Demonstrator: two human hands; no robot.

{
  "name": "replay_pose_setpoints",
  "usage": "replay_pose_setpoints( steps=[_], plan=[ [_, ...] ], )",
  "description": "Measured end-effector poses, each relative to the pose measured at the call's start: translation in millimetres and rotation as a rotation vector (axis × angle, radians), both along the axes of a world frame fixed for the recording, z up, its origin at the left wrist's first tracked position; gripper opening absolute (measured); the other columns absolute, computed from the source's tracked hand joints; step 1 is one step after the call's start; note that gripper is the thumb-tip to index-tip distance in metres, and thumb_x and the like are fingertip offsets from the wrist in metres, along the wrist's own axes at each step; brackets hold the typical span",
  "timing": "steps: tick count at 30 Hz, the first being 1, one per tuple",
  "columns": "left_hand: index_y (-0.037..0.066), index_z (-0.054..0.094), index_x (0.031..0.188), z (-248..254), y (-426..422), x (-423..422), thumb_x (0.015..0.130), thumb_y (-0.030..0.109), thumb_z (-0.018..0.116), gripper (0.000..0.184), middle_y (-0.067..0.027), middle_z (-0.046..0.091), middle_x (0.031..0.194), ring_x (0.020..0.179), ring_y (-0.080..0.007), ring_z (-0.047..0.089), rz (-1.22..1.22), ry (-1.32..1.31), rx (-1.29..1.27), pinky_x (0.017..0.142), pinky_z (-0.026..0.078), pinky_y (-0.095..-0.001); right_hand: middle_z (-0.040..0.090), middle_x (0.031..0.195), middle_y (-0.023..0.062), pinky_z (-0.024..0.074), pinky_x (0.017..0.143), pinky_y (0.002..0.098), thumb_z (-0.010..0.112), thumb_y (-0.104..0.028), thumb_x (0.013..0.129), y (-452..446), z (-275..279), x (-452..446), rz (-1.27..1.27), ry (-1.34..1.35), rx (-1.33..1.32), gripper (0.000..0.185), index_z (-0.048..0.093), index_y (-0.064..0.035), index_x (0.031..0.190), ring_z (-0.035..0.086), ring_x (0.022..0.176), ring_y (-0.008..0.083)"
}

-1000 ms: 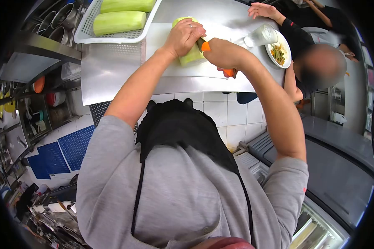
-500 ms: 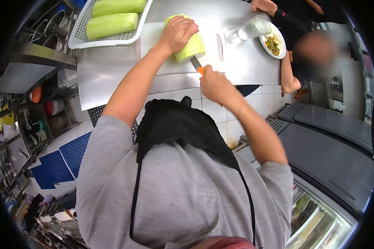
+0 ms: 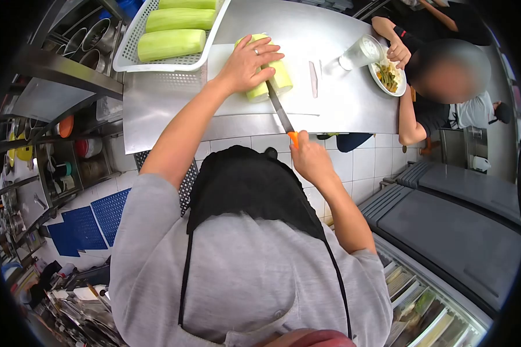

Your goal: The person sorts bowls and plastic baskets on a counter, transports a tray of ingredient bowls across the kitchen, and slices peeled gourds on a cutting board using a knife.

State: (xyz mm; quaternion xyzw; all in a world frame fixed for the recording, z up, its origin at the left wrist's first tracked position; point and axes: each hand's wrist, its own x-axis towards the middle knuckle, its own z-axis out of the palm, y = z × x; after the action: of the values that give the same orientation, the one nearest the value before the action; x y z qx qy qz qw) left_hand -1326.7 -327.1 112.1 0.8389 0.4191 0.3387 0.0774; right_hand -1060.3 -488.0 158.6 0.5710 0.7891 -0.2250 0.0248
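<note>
Pale green, smooth, cylindrical gourd (image 3: 281,80), one, on white board (image 3: 233,107), slit lengthwise. My left hand (image 3: 248,65) on it, fingers spread; right hand (image 3: 311,159) curled round one orange-handled knife (image 3: 281,111). Left of board: one perforated plastic basket (image 3: 162,67), three gourds (image 3: 171,45) visible.

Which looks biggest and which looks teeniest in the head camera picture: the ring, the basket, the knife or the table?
Biggest to smallest, as they look:
1. Table
2. Basket
3. Knife
4. Ring
</note>
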Motion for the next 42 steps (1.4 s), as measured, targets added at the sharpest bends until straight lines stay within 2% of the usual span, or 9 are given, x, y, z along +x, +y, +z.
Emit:
replay_pose_setpoints(
  steps=[9, 16, 23, 28, 31, 33, 36, 40, 42],
  plan=[
    [0.027, 0.058, 0.147, 7.4, -14.7, -16.5, 0.083, 0.021, 0.057, 0.065, -0.0115, 0.038, 0.164, 0.155, -0.0401, 0.021, 0.055, 0.155, -0.026, 0.121, 0.018, -0.0651, 0.065, 0.075, 0.0267, 0.047, 0.068, 0.0575, 0.066, -0.02, 0.095, -17.8, -7.3, 53.6, -0.099, 0.228, 0.047, 0.023, 0.052, -0.0031, 0.104, 0.064, 0.077, 0.0512],
    [0.016, 0.029, 0.163, -6.3, -55.3, -23.3, 0.086, 0.012, 0.055, 0.081, -0.035, 0.002, 0.167, 0.155, -0.0497, 0.011, 0.243, -0.279, -0.146, 0.123, 0.023, -0.0507, 0.066, 0.076, 0.0275, 0.0496, 0.068, 0.0556, 0.069, -0.019, 0.092, -16.7, -6.0, 60.7, -0.145, 0.317, -0.016, 0.024, 0.055, -0.0025, 0.101, 0.065, 0.076, 0.0504],
    [0.006, 0.037, 0.157, -14.9, -98.3, -16.6, 0.09, 0.014, 0.065, 0.073, -0.0334, 0.023, 0.161, 0.146, -0.0471, 0.034, 0.463, -0.416, -0.119, 0.116, 0.037, -0.046, 0.066, 0.075, 0.0264, 0.0498, 0.066, 0.0514, 0.071, -0.022, 0.091, -6.8, -2.5, 47.9, -0.199, 0.381, -0.078, 0.026, 0.06, -0.0014, 0.102, 0.066, 0.074, 0.0488],
    [0.004, 0.066, 0.128, -17.0, -126.2, -16.3, 0.088, 0.015, 0.07, 0.042, -0.0172, 0.062, 0.127, 0.121, -0.0323, 0.054, 0.535, -0.771, -0.158, 0.107, 0.042, -0.0482, 0.066, 0.076, 0.0257, 0.0501, 0.065, 0.0499, 0.071, -0.023, 0.092, 1.3, -0.5, 42.5, -0.169, 0.414, -0.07, 0.027, 0.062, -0.0005, 0.104, 0.066, 0.074, 0.0484],
    [0.008, 0.068, 0.128, 7.2, -129.8, -40.4, 0.087, 0.016, 0.072, 0.042, -0.0153, 0.063, 0.12, 0.118, -0.0316, 0.055, 0.752, -0.122, 0.269, 0.109, 0.039, -0.0492, 0.064, 0.072, 0.0194, 0.0489, 0.06, 0.0437, 0.071, -0.026, 0.094, 3.7, -10.4, 42.7, -0.158, 0.467, -0.037, 0.028, 0.063, -0.0006, 0.102, 0.064, 0.066, 0.0379],
    [0.009, 0.069, 0.127, 26.9, -114.1, -56.1, 0.089, 0.016, 0.073, 0.039, -0.0172, 0.063, 0.121, 0.118, -0.0353, 0.056, 0.826, -0.004, 0.209, 0.107, 0.038, -0.0506, 0.06, 0.064, 0.0091, 0.0468, 0.053, 0.0337, 0.07, -0.026, 0.096, 3.5, -14.7, 43.2, -0.153, 0.504, -0.021, 0.026, 0.061, -0.0012, 0.096, 0.061, 0.054, 0.0184],
    [0.008, 0.07, 0.126, 23.6, -98.4, -90.3, 0.089, 0.02, 0.073, 0.039, -0.0155, 0.064, 0.12, 0.118, -0.0338, 0.056, 0.812, 0.127, 0.206, 0.104, 0.04, -0.0521, 0.057, 0.063, 0.004, 0.045, 0.049, 0.0288, 0.067, -0.028, 0.1, 8.9, -11.5, 38.7, -0.17, 0.547, -0.098, 0.028, 0.064, -0.0003, 0.105, 0.058, 0.053, 0.0113],
    [0.005, 0.071, 0.124, 16.8, -112.4, -67.2, 0.091, 0.027, 0.072, 0.04, -0.0143, 0.068, 0.111, 0.1, -0.0304, 0.064, 0.784, -0.124, 0.261, 0.091, 0.049, -0.0474, 0.057, 0.067, 0.0022, 0.0448, 0.048, 0.0267, 0.064, -0.028, 0.102, 9.3, -18.7, 34.1, -0.174, 0.657, -0.057, 0.039, 0.06, 0.0001, 0.129, 0.055, 0.052, 0.01],
    [0.001, 0.069, 0.123, 7.2, -124.1, -39.8, 0.092, 0.03, 0.07, 0.042, -0.0153, 0.069, 0.107, 0.09, -0.0291, 0.067, 0.77, -0.347, -0.011, 0.083, 0.053, -0.0429, 0.064, 0.072, 0.0134, 0.0492, 0.06, 0.0364, 0.063, -0.029, 0.101, 14.9, 4.2, 25.9, -0.206, 0.592, -0.162, 0.039, 0.06, 0.0009, 0.127, 0.065, 0.063, 0.0254]
  ],
)
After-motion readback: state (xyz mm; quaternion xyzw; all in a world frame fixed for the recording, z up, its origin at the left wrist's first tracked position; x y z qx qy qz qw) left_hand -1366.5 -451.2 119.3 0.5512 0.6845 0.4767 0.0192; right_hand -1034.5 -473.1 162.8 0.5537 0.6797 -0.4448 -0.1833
